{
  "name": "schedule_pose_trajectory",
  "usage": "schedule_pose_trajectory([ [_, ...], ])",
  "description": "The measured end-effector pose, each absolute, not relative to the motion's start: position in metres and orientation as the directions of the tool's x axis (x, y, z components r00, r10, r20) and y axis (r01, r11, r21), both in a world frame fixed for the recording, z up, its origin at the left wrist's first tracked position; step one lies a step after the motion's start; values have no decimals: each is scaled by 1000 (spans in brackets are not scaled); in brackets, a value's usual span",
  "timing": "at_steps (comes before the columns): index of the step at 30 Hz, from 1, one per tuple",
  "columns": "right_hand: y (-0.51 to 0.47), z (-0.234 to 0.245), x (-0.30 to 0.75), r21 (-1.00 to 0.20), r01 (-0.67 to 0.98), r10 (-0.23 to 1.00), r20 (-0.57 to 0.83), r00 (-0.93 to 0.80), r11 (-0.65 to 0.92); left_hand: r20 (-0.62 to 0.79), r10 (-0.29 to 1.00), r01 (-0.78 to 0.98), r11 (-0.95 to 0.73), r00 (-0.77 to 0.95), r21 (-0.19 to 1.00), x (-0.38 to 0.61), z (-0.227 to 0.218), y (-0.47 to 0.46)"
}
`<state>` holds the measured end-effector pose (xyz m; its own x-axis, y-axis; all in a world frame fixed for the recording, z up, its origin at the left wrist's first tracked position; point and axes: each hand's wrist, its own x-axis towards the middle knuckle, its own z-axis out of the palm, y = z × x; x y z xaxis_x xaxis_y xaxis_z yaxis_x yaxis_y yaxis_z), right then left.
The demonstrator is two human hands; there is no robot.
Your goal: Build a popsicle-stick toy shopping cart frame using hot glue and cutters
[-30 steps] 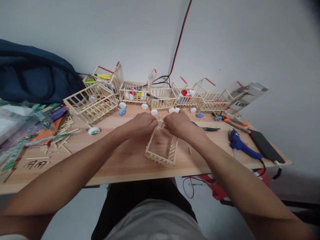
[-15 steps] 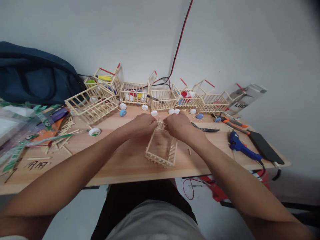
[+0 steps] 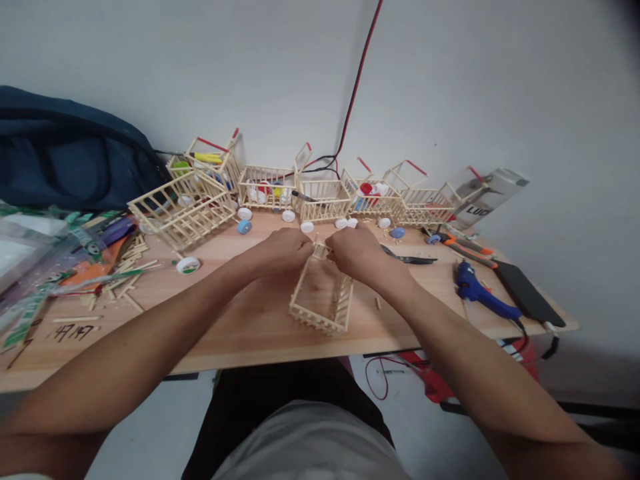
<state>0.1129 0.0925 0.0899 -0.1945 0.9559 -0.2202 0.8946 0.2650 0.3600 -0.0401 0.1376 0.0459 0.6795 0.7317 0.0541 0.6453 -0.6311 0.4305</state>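
A small cart frame of thin wooden sticks (image 3: 320,322) rests on the wooden table in front of me, its long side pointing away. At its far end my left hand (image 3: 287,250) is closed, fingertips pinching near the left corner. My right hand (image 3: 357,253) is closed at the far right corner, its back covering part of that side. Both hands grip the far end of the frame between them; the fingertips themselves are mostly hidden. A short stick end stands up between the hands.
Several finished stick carts (image 3: 325,200) with red handles line the wall. A blue glue gun (image 3: 483,290), black phone (image 3: 529,293) and orange-handled pliers (image 3: 469,248) lie right. Loose sticks (image 3: 125,287) and plastic bags (image 3: 65,257) sit left, near a dark blue backpack (image 3: 70,150).
Almost nothing differs. The camera view has shifted very slightly, while both hands stay at the far end of the stick cart frame.
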Motion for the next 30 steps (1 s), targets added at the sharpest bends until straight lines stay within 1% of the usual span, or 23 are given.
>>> schedule_pose_trajectory([
  [5, 93, 90, 113, 358, 893, 955, -217, -203, 272, 66, 726, 646, -646, 684, 406, -40, 45, 139],
  [13, 93, 91, 113, 357, 891, 953, -219, -210, 279, 53, 726, 645, -640, 686, 418, -39, 49, 137],
  [19, 93, 89, 114, 357, 891, 954, -210, -215, 280, 60, 712, 643, -663, 699, 384, -39, 47, 138],
  [30, 93, 89, 115, 360, 888, 953, -204, -224, 286, 56, 718, 643, -653, 694, 399, -39, 48, 138],
])
